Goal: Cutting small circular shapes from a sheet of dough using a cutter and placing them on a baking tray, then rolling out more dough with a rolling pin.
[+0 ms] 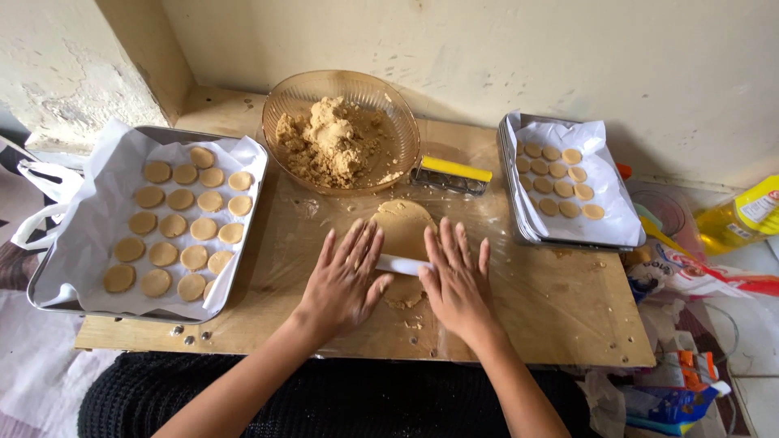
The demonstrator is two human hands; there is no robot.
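Note:
My left hand (347, 274) and my right hand (456, 277) lie flat, fingers spread, on a white roller (401, 264) that crosses a flattened sheet of tan dough (403, 227). The dough rests on a plastic-covered wooden board (535, 300). Only the middle of the roller shows between my palms. A little more dough (406, 297) peeks out below the roller. Behind it stands a ribbed amber glass bowl (284, 101) with a crumbly heap of dough (329, 146).
A metal tray (49, 296) lined with white paper at left holds several round dough discs (182, 231). A smaller lined tray (621, 231) at right holds several discs (560, 182). A yellow-topped metal cutter (451, 175) lies beside the bowl. Packets and a yellow bottle (742, 217) crowd the far right.

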